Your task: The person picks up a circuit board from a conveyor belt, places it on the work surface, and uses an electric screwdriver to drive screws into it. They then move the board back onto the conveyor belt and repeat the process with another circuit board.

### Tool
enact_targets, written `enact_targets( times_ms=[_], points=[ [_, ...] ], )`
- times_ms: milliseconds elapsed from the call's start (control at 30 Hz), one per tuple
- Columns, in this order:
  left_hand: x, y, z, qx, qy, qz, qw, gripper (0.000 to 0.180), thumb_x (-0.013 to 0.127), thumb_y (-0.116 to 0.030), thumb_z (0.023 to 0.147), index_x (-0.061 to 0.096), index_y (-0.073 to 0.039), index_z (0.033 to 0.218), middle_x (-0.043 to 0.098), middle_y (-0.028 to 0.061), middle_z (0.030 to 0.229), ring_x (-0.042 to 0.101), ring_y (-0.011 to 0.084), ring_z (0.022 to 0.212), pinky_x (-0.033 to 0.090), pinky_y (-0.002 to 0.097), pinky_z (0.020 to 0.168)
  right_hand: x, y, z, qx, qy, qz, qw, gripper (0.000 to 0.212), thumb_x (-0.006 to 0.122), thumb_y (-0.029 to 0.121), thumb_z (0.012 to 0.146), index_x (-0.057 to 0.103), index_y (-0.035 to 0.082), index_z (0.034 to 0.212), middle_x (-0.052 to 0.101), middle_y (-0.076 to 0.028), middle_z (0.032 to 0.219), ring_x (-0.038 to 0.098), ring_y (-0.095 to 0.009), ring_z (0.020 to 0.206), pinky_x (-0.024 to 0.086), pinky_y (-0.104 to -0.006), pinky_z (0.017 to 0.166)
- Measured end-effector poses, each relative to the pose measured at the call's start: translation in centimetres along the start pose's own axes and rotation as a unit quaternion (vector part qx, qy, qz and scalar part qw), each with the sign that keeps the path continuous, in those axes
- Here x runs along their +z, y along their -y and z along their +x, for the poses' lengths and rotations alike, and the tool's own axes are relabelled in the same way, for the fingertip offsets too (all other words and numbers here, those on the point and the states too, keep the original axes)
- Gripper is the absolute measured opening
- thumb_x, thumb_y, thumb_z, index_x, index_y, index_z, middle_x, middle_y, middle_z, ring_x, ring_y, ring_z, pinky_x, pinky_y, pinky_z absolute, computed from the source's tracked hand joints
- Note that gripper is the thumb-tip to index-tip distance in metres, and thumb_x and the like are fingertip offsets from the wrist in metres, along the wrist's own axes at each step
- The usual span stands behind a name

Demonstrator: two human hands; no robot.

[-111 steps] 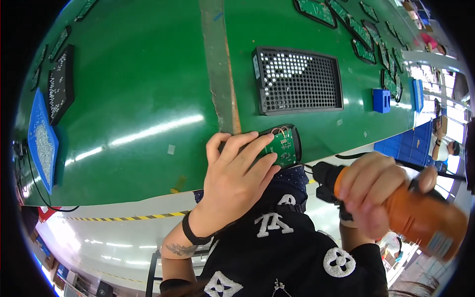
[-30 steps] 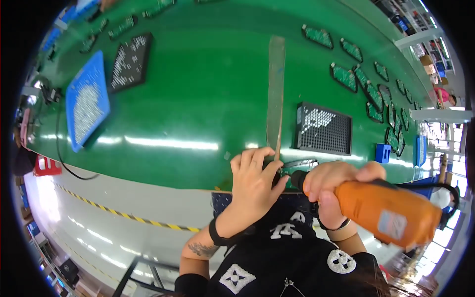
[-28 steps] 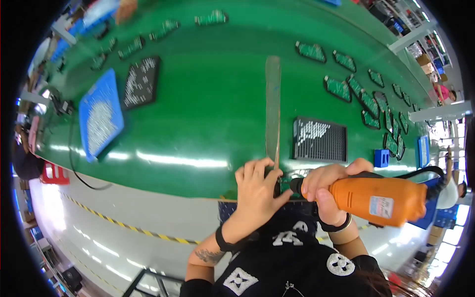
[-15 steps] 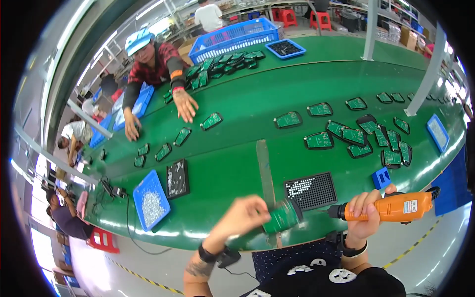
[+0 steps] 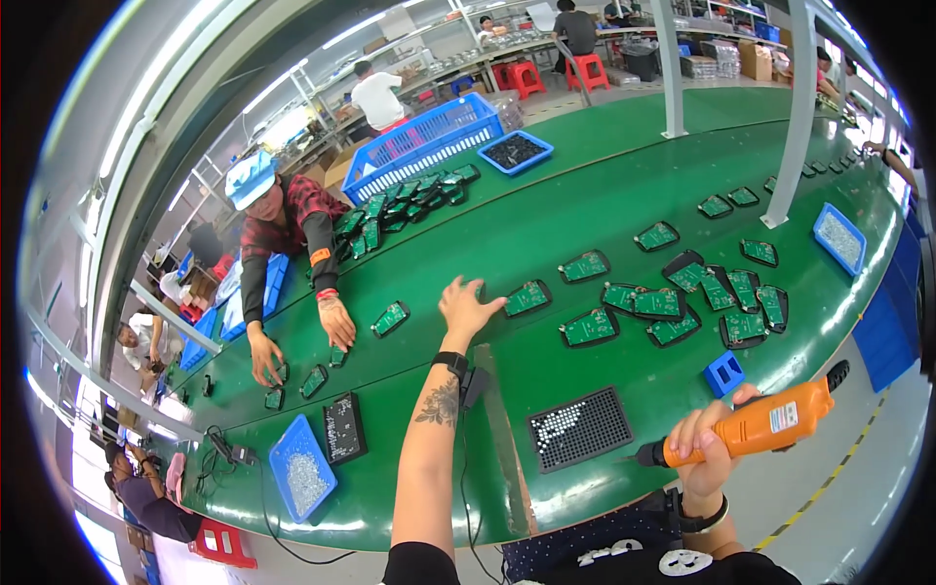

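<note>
My left hand (image 5: pixel 470 310) is stretched out over the middle of the green bench, its fingers spread. Close to its thumb lies a green circuit board in a black frame (image 5: pixel 527 298). A dark bit shows at the fingertips, too small to make out. My right hand (image 5: pixel 704 450) is wrapped round an orange electric screwdriver (image 5: pixel 756 427), whose tip points left, just beside a black perforated tray (image 5: pixel 580 429) partly filled with small white pieces. More framed circuit boards (image 5: pixel 643 301) lie in a loose cluster beyond the tray.
A blue block with slots (image 5: pixel 723 374) stands near the screwdriver. Blue trays of small clear pieces (image 5: pixel 302 485) and a black tray (image 5: pixel 343 429) sit at left. Across the bench, a co-worker's hands (image 5: pixel 336 322) reach toward boards. A grey post (image 5: pixel 788 127) rises at right.
My left hand has gone from near the front edge, where it was at a circuit board, out to the middle of the bench. The screwdriver stays in my right hand. The view has shifted.
</note>
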State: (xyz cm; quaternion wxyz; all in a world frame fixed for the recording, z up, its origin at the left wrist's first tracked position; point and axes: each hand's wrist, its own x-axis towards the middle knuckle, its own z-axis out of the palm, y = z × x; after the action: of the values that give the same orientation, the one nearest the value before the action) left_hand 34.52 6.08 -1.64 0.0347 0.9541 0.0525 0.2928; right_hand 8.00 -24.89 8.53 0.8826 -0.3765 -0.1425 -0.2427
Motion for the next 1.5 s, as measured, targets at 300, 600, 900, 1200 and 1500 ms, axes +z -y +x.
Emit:
enact_targets(
  times_ms=[300,600,900,1200,1500],
  points=[
    [-0.3,-0.3,0.2,0.164,0.194,-0.251,0.934,0.048,0.075,-0.035,0.069,0.064,-0.007,0.106,0.060,0.0175,0.110,0.054,0.0345,0.103,0.042,0.0397,0.093,3.0,-3.3,7.3,0.019,0.133,-0.123,0.983,0.045,0.054,-0.005,0.080,0.027,0.008,0.113,0.047,-0.005,0.065,0.050,-0.015,0.050,0.045,-0.0292,0.048],
    [-22.7,-2.1,-12.0,0.271,0.299,-0.315,0.859,0.039,0.077,-0.024,0.069,0.065,-0.005,0.101,0.056,0.0167,0.115,0.054,0.0335,0.106,0.046,0.0406,0.087,2.8,-8.0,8.8,0.093,0.157,-0.190,0.965,0.042,0.052,-0.009,0.077,0.034,0.005,0.111,0.052,-0.007,0.066,0.051,-0.015,0.049,0.046,-0.0287,0.049],
    [-20.9,-7.8,-25.9,0.175,0.249,-0.365,0.880,0.038,0.076,-0.024,0.070,0.065,-0.009,0.103,0.051,0.0129,0.120,0.048,0.0323,0.108,0.040,0.0411,0.091,3.6,-9.8,7.9,0.096,0.200,-0.203,0.954,0.041,0.052,-0.010,0.077,0.035,0.004,0.112,0.052,-0.006,0.065,0.051,-0.014,0.050,0.046,-0.0290,0.050],
    [-19.9,-8.5,-26.3,0.134,0.247,-0.392,0.876,0.036,0.075,-0.023,0.070,0.065,-0.010,0.103,0.051,0.0115,0.121,0.046,0.0315,0.109,0.036,0.0421,0.092,3.4,-10.0,8.2,0.110,0.185,-0.210,0.954,0.042,0.051,-0.009,0.076,0.035,0.004,0.112,0.052,-0.006,0.065,0.052,-0.014,0.050,0.046,-0.0286,0.050],
    [-19.8,-8.6,-26.4,0.130,0.247,-0.395,0.875,0.036,0.075,-0.023,0.070,0.065,-0.010,0.102,0.051,0.0112,0.121,0.046,0.0315,0.109,0.036,0.0423,0.092,2.9,-10.4,8.2,0.114,0.182,-0.213,0.953,0.041,0.051,-0.009,0.076,0.035,0.003,0.112,0.052,-0.007,0.065,0.052,-0.014,0.050,0.046,-0.0294,0.050]
  ],
)
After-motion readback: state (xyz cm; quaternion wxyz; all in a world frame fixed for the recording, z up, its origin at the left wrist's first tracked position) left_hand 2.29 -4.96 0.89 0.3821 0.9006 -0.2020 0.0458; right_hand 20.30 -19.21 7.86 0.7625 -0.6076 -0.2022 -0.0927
